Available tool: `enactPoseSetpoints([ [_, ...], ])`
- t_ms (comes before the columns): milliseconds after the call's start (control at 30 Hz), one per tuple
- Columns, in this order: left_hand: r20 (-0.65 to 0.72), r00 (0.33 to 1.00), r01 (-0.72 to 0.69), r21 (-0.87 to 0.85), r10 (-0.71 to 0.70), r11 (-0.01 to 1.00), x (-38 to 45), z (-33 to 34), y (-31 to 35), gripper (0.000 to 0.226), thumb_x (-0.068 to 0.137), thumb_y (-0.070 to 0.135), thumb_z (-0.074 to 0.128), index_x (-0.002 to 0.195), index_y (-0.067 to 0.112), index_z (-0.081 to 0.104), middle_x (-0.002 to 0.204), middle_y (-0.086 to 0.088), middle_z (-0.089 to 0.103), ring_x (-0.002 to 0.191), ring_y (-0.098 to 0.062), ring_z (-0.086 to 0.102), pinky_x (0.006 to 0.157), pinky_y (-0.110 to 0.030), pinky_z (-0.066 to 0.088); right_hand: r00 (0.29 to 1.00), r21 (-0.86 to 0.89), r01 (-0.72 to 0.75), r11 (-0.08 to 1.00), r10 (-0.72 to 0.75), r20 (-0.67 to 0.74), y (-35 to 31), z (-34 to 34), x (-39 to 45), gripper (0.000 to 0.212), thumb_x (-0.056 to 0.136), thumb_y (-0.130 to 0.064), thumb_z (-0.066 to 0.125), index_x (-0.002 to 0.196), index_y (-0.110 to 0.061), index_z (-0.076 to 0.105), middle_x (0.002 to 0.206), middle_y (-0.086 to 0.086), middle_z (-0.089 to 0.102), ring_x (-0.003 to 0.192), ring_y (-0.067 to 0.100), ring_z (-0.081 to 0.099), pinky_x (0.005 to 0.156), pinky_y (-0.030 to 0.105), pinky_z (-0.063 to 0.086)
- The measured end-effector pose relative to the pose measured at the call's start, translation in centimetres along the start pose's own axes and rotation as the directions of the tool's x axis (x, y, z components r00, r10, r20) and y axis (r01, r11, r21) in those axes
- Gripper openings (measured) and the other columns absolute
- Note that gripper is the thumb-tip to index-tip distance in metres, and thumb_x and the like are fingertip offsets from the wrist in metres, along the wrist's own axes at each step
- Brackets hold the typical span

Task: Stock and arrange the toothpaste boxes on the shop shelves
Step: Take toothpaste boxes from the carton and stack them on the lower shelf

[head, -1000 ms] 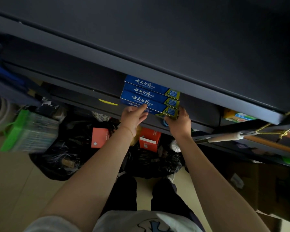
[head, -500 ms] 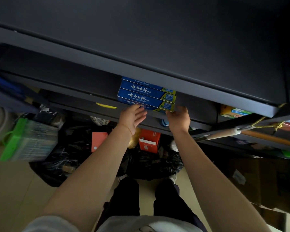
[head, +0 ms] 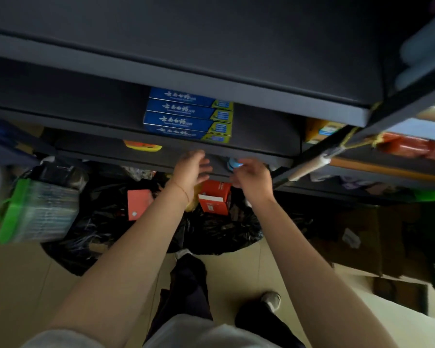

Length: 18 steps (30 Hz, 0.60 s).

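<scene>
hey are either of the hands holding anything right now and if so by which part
Nothing is held. The left hand and right hand are both empty, fingers loose, below the front edge of the shelf. The stack of blue toothpaste boxes sits on it untouched.

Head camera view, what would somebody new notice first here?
First the blue toothpaste boxes, four in a row on the dark shelf at centre, the brightest thing among the black shelving. Just below them, the left hand and right hand hover off the shelf edge with loose fingers, holding nothing. On the floor behind the hands, orange boxes lie on a black plastic bag.
</scene>
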<state>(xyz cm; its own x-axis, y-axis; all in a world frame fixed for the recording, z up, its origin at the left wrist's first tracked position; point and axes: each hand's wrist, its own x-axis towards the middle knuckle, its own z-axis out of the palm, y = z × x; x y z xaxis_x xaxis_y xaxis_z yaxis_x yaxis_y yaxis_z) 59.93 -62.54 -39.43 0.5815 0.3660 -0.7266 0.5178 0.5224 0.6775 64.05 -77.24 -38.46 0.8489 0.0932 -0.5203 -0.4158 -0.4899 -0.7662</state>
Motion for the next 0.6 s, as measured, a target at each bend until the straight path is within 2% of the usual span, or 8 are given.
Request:
enactPoseSetpoints([
  [33, 0.027, 1.000, -0.018, 0.088, 0.015, 0.996, -1.3, 1.7, -0.8, 0.012, 0.102, 0.024, 0.049, 0.105, 0.017, 0.058, 0.093, -0.003, 0.065, 0.076, -0.015, 0.064, 0.064, -0.027, 0.051, 0.999, 0.002, 0.007, 1.000, -0.007, 0.042, 1.0, -1.8, -1.1, 0.019, 0.090, -0.010, 0.055, 0.097, -0.024, 0.066, 0.082, 0.006, 0.072, 0.079, 0.032, 0.071, 0.072, 0.043, 0.058],
  [67, 0.060, 0.998, -0.043, 0.195, 0.032, 0.980, -2.6, 3.6, -1.6, 0.010, 0.101, 0.023, 0.050, 0.100, 0.018, 0.059, 0.089, -0.003, 0.065, 0.072, -0.015, 0.063, 0.061, -0.026, 0.049, 0.997, -0.001, 0.019, 1.000, -0.019, 0.078, 2.1, -3.8, -2.1, 0.020, 0.091, -0.009, 0.054, 0.092, -0.024, 0.067, 0.083, 0.009, 0.072, 0.080, 0.034, 0.071, 0.072, 0.043, 0.057],
  [133, 0.115, 0.990, -0.118, 0.397, 0.079, 0.910, -5.4, 7.7, -3.7, 0.011, 0.099, 0.020, 0.052, 0.092, 0.018, 0.061, 0.082, -0.003, 0.066, 0.065, -0.014, 0.062, 0.055, -0.023, 0.047, 0.991, -0.008, 0.044, 0.999, -0.043, 0.125, 4.2, -8.7, -4.3, 0.019, 0.093, -0.005, 0.054, 0.093, -0.018, 0.068, 0.088, 0.014, 0.072, 0.076, 0.028, 0.070, 0.068, 0.034, 0.053],
  [200, 0.161, 0.978, -0.194, 0.494, 0.130, 0.848, -8.7, 12.2, -5.8, 0.010, 0.097, 0.018, 0.055, 0.092, 0.017, 0.063, 0.081, -0.004, 0.067, 0.062, -0.013, 0.060, 0.052, -0.021, 0.045, 0.992, -0.010, 0.067, 0.998, -0.066, 0.111, 6.4, -14.4, -6.3, 0.016, 0.094, -0.006, 0.055, 0.098, -0.013, 0.068, 0.088, 0.011, 0.072, 0.068, 0.018, 0.068, 0.063, 0.025, 0.052],
  [300, 0.234, 0.952, -0.291, 0.493, 0.197, 0.820, -15.2, 19.6, -8.7, 0.012, 0.098, 0.016, 0.053, 0.096, 0.015, 0.065, 0.082, -0.006, 0.067, 0.061, -0.014, 0.060, 0.053, -0.019, 0.047, 0.992, 0.000, 0.123, 0.992, -0.123, 0.032, 9.7, -23.5, -8.9, 0.013, 0.091, -0.009, 0.060, 0.094, -0.020, 0.067, 0.083, 0.003, 0.071, 0.068, 0.018, 0.070, 0.069, 0.031, 0.055],
  [433, 0.348, 0.903, -0.400, 0.475, 0.251, 0.784, -23.8, 29.3, -12.7, 0.017, 0.100, 0.018, 0.053, 0.090, 0.018, 0.067, 0.083, -0.007, 0.070, 0.066, -0.019, 0.065, 0.069, -0.033, 0.050, 0.980, 0.027, 0.194, 0.981, -0.193, -0.058, 12.8, -36.7, -13.3, 0.011, 0.093, -0.010, 0.062, 0.101, -0.014, 0.067, 0.088, 0.006, 0.071, 0.072, 0.018, 0.070, 0.073, 0.031, 0.056],
  [500, 0.417, 0.876, -0.443, 0.499, 0.242, 0.745, -27.0, 34.1, -14.1, 0.017, 0.101, 0.021, 0.052, 0.093, 0.019, 0.067, 0.088, -0.007, 0.071, 0.073, -0.020, 0.068, 0.073, -0.034, 0.052, 0.963, 0.011, 0.228, 0.974, -0.224, -0.151, 14.0, -43.4, -15.3, 0.013, 0.093, -0.012, 0.062, 0.104, -0.013, 0.068, 0.088, 0.004, 0.071, 0.071, 0.016, 0.070, 0.072, 0.030, 0.056],
  [600, 0.514, 0.828, -0.510, 0.520, 0.227, 0.685, -30.7, 40.7, -15.2, 0.017, 0.101, 0.024, 0.052, 0.098, 0.019, 0.068, 0.091, -0.004, 0.072, 0.079, -0.020, 0.070, 0.076, -0.033, 0.054, 0.924, 0.015, 0.248, 0.969, -0.232, -0.305, 15.6, -51.7, -17.0, 0.009, 0.092, -0.015, 0.063, 0.098, -0.019, 0.068, 0.083, -0.001, 0.071, 0.067, 0.012, 0.070, 0.070, 0.032, 0.057],
])
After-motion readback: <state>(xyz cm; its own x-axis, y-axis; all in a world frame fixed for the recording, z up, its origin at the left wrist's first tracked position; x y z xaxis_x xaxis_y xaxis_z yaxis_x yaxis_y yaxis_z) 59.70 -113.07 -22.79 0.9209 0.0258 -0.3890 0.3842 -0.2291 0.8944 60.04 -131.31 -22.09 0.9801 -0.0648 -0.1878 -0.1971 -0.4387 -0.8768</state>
